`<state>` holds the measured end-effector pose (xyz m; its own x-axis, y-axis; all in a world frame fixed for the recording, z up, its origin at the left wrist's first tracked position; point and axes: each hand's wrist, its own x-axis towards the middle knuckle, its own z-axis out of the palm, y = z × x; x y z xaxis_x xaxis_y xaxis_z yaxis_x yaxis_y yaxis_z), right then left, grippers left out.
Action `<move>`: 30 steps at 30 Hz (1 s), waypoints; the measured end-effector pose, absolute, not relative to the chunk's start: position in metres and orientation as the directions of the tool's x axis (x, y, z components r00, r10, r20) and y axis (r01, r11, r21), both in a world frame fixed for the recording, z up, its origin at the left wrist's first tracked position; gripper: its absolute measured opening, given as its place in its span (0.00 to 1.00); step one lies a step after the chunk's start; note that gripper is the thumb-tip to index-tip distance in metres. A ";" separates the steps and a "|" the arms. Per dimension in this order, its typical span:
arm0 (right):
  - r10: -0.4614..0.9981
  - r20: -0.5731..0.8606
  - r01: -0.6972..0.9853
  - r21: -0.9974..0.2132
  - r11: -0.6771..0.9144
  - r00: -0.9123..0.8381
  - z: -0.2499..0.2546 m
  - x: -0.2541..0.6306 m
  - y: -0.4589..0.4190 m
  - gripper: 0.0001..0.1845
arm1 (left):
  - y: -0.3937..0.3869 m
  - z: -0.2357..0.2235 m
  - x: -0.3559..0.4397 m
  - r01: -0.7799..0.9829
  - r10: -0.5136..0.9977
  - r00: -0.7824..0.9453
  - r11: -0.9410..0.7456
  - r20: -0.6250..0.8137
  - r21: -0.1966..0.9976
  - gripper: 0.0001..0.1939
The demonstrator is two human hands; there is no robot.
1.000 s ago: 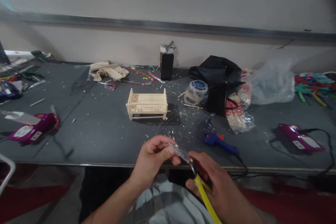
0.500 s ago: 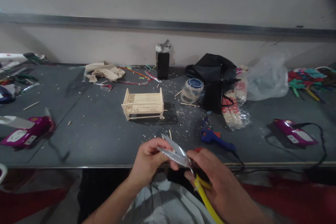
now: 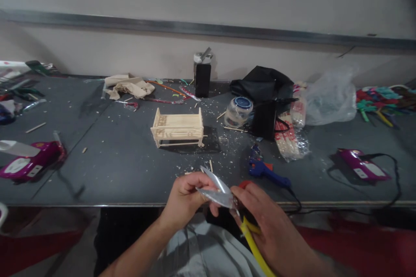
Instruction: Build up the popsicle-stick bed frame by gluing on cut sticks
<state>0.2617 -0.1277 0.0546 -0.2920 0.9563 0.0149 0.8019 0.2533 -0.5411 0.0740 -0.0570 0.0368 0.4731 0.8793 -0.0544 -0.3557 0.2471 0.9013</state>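
Note:
Near the table's front edge, my right hand [image 3: 264, 216] is closed around the yellow handles of a pair of scissors [image 3: 219, 195]. The blades are spread and point left toward my left hand [image 3: 191, 194]. My left hand's fingers are pinched together right at the blades; what they hold is hidden, apart from a tiny pale bit between the blades. Beyond the hands stands a small wooden stick model [image 3: 178, 127], shaped like a little bed with posts and rails. A short wooden stick [image 3: 211, 165] lies just past the scissors' tips.
A blue glue gun [image 3: 268, 173] with a cord lies right of my hands. Behind it are a clear jar [image 3: 238, 111], a black bag [image 3: 264, 82] and packs of sticks [image 3: 289, 138]. A phone [image 3: 202, 80] leans on a container. Purple devices [image 3: 362, 164] sit at both sides.
Hardly anything differs. The scissors and both hands keep almost the same pose, with the blades still spread; the view has shifted slightly.

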 end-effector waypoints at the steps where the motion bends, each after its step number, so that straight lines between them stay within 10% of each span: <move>1: 0.955 0.023 0.803 -0.535 0.262 -0.296 0.053 0.263 -0.128 0.31 | -0.057 0.037 0.074 -0.353 0.879 0.474 0.241 -0.049 0.904 0.10; 18: 0.984 0.072 0.703 -0.692 0.167 -0.163 0.039 0.263 -0.127 0.17 | -0.052 0.029 0.071 -0.309 0.829 0.554 0.290 -0.076 0.905 0.14; 30: 0.969 0.036 0.849 -0.475 0.232 -0.244 0.053 0.258 -0.127 0.26 | -0.056 0.031 0.072 -0.220 0.828 0.530 0.342 -0.182 0.913 0.19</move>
<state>0.2582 -0.1274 0.0529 -0.2442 0.9690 0.0361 0.8487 0.2316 -0.4754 0.0724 -0.0558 0.0310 0.5303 0.8279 -0.1824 -0.2201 0.3423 0.9134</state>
